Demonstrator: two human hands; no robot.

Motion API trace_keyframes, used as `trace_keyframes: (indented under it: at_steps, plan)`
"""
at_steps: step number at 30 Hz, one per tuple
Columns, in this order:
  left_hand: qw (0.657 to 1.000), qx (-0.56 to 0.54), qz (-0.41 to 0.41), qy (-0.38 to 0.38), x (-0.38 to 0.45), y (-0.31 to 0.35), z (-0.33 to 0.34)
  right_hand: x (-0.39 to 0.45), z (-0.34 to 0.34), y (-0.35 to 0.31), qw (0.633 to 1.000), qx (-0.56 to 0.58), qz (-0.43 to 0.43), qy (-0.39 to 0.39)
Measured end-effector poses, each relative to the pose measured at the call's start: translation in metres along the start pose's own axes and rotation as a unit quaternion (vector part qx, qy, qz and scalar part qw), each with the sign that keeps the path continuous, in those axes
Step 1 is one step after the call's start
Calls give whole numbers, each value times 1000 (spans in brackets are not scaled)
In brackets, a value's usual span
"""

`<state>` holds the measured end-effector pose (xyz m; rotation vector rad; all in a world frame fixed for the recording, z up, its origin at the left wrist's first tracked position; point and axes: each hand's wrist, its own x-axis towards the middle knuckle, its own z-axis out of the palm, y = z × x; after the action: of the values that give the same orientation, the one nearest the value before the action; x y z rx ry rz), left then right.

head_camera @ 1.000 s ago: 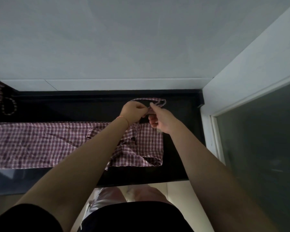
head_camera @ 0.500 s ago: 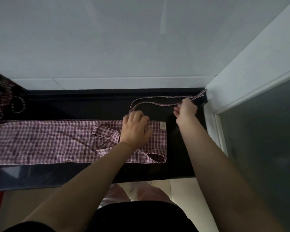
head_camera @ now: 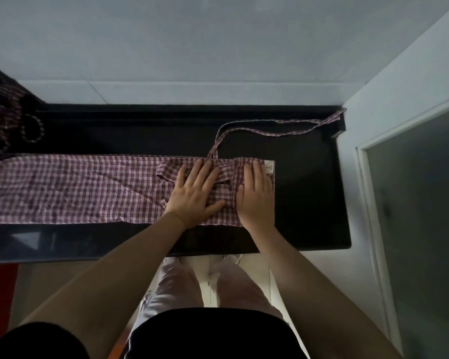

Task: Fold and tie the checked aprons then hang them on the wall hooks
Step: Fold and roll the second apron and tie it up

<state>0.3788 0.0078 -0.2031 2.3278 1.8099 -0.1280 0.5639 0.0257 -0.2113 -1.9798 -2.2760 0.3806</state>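
A red-and-white checked apron (head_camera: 70, 190) lies folded into a long strip on the black countertop (head_camera: 306, 198). Its neck strap (head_camera: 275, 128) stretches as a flat loop toward the counter's far right corner. My left hand (head_camera: 196, 194) presses flat, fingers spread, on the apron's right part, over a folded tie. Just beside it my right hand (head_camera: 257, 195) presses flat on the apron's right end, next to a white label (head_camera: 269, 167). Neither hand grips anything.
Another dark checked cloth (head_camera: 3, 123) with a looped strap hangs or is piled at the far left. A pale wall rises behind the counter. A white door frame with frosted glass (head_camera: 412, 203) stands to the right. My legs are below the counter's front edge.
My right hand let go of the neck strap, which now lies stretched to the right corner, and came back onto the apron's right end. My left hand flattened and spread its fingers.
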Motion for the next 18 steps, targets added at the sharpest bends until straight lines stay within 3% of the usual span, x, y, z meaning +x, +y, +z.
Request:
trace_keyframes:
  at_steps: [9,13,18]
  plan:
    - [1000,-14,9,-5,-6,-8,-12,14,-9,39,998,-42,-7,-40]
    - [999,-34,5,-28,1,-4,-25,16,-19,15,999,-15,37,-34]
    - [996,13,35,-82,4,-11,-39,-4,-1,1,994,-80,12,-69]
